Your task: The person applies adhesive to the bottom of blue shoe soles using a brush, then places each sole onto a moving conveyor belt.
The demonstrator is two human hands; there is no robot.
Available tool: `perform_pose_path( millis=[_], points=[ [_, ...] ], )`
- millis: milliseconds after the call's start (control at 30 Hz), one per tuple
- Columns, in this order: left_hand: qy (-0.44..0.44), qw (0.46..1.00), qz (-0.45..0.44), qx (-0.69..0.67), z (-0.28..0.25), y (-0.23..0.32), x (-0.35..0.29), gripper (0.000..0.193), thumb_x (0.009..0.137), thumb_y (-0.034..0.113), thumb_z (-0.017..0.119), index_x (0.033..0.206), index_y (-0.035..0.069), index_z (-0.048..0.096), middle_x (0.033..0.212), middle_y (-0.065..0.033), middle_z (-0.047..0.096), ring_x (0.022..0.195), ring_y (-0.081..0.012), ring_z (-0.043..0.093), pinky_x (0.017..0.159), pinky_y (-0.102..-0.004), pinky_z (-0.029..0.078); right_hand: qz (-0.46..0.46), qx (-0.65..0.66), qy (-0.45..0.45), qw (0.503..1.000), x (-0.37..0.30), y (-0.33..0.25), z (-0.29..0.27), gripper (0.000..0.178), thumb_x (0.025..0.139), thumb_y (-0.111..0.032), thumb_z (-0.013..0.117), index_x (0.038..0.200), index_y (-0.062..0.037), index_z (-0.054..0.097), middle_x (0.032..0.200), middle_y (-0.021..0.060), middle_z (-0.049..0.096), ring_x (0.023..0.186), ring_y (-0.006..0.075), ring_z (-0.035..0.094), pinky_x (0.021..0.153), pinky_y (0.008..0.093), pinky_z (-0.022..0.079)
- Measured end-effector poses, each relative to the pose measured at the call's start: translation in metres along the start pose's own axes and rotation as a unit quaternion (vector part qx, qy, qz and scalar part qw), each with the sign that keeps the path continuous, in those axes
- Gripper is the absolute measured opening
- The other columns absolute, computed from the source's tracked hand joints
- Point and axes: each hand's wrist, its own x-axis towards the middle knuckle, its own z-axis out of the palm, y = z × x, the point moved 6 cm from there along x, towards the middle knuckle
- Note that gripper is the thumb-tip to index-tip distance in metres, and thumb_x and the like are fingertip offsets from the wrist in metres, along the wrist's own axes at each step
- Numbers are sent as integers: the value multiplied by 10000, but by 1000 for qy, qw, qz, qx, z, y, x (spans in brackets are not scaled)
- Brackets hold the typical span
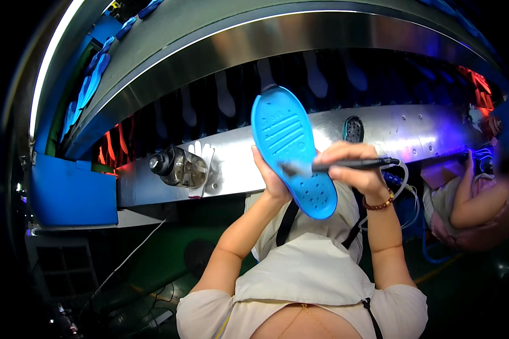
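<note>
The left hand (273, 179) was clamped on the left edge of the blue shoe sole (285, 133), which extended beyond this grip at both ends. The right hand (353, 166) was closed around a black-handled brush (321, 168), its blurred tip at the sole's middle

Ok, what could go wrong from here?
Smudging: the brush in the right hand has its blurred tip over the blue sole, close to the left hand on the sole's edge, so it might catch those fingers.

Snagging: a pale, thin cable curves by the right wrist and its beaded bracelet; it could catch there.

Knocking: the bottle stands on the metal ledge, so a wide leftward swing might tip it.
</note>
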Motion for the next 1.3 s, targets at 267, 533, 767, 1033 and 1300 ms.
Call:
perform_pose_path(
  millis=[267, 533, 767, 1033, 1300],
  points=[
    [-9, 996, 42, -74, 2, 20, 3, 1027, 646, 825, 30, 1110, 5, 439, 881, -210, 571, 771, -300, 578, 695, -411, 484, -13, -25, -86, 996, -6, -10, 12, 190, 647, -20, 661, 835, 6, 639, 839, 119, 646, 813, 220, 611, 764, 314, 462],
    [8, 985, 123, -120, 0, 51, 8, 999, 670, 812, 76, 1099, -2, 465, 866, -217, 573, 727, -313, 580, 662, -420, 486, -69, -112, -125, 983, -15, -22, 16, 198, 631, -67, 687, 824, -37, 652, 852, 67, 647, 845, 203, 582, 772, 315, 442],
    [30, 986, 107, -124, 3, 58, 11, 993, 673, 808, 64, 1082, 2, 472, 846, -204, 575, 717, -300, 580, 649, -408, 490, -47, -135, -99, 985, -22, -10, 17, 219, 647, -26, 679, 862, -10, 644, 871, 99, 642, 849, 202, 569, 776, 310, 456],
    [15, 991, 117, -63, -6, 61, 13, 966, 704, 780, 73, 1136, 1, 445, 920, -213, 568, 774, -304, 577, 704, -418, 484, -21, -92, -75, 993, -24, 8, 11, 209, 688, -19, 665, 895, -4, 641, 895, 122, 633, 860, 192, 573, 772, 293, 457],
    [-48, 991, 111, -59, 7, 65, 14, 936, 734, 754, 117, 1245, 7, 352, 1087, -226, 512, 949, -330, 545, 833, -456, 446, 130, 131, 36, 982, -33, 38, -2, 206, 723, -47, 620, 903, 51, 592, 961, 199, 598, 917, 246, 576, 818, 327, 452]
  ],
)
